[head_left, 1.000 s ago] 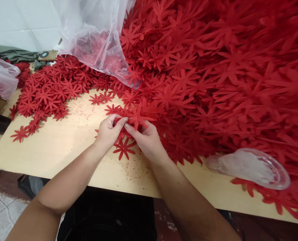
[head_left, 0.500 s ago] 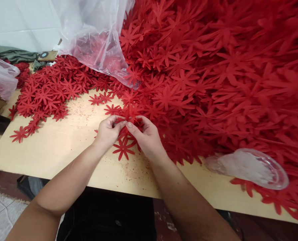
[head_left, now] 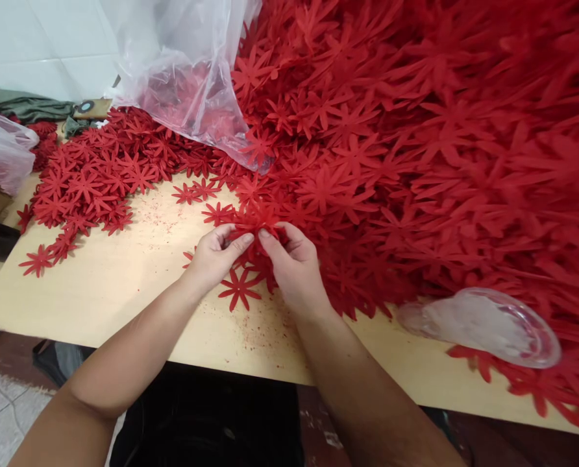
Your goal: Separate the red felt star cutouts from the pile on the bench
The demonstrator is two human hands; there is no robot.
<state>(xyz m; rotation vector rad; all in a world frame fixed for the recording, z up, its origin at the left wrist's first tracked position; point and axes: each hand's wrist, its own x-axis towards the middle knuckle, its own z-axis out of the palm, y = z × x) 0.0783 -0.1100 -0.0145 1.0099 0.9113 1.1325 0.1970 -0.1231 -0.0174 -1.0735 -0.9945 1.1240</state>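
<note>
— Where the two hands meet at the near edge of the big heap (head_left: 416, 162), what do they hold?

— The left hand (head_left: 214, 255) and the right hand (head_left: 294, 266) both pinch a small bunch of red flower cut-outs (head_left: 258, 217). Thumbs and forefingers close on it from either side, so both hands grasp the same bunch, right against the foot of the heap.

— Is the bunch lying on the worktop (head_left: 114, 285)?

— It seems lifted slightly above the wood, though how far cannot be told. A single loose flower (head_left: 239, 290) lies flat just below the bunch, between the two wrists.

— What else sits around the heap?

— To its left, a flatter spread of flowers (head_left: 95, 178) covers the worktop, well apart from the hands. A clear plastic bag (head_left: 182, 71) slumps against the upper left of the heap, with red pieces showing through it. At the heap's lower right edge rests a clear glass dish (head_left: 484, 324), near the worktop's front edge. Red dust speckles the bare wood beside the hands.
</note>
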